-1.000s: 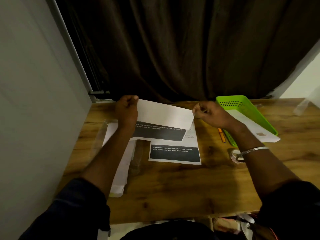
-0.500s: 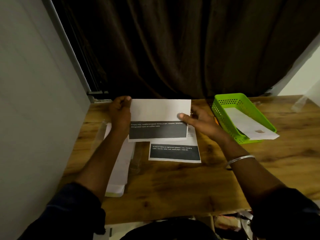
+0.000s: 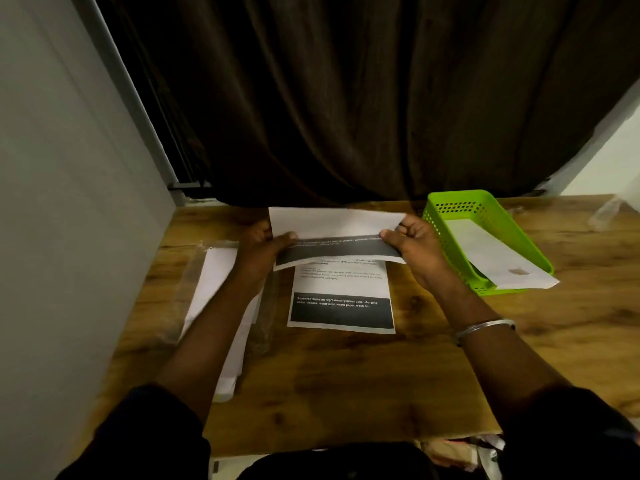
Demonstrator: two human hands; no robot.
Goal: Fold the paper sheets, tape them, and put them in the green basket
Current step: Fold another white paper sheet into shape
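Note:
I hold a partly folded paper sheet [image 3: 337, 237] above the far middle of the wooden table [image 3: 346, 382]. Its white top flap lies over a dark printed band. My left hand [image 3: 265, 249] pinches its left edge and my right hand [image 3: 417, 245] pinches its right edge. Under it a second printed sheet [image 3: 341, 299] lies flat on the table. To the right stands the green basket [image 3: 460, 209], with a folded white sheet [image 3: 498, 258] inside that sticks out over its near rim.
A stack of white sheets [image 3: 214, 282] in clear plastic wrap lies at the left of the table, partly under my left arm. A grey wall [image 3: 69, 202] stands close on the left, a dark curtain [image 3: 346, 98] hangs behind the table. Crumpled clear plastic [image 3: 613, 211] sits far right.
The top flap has been folded further down over the sheet's dark band. My right hand went from flat on the sheet to pinching its right edge. My left hand shifted to the left edge.

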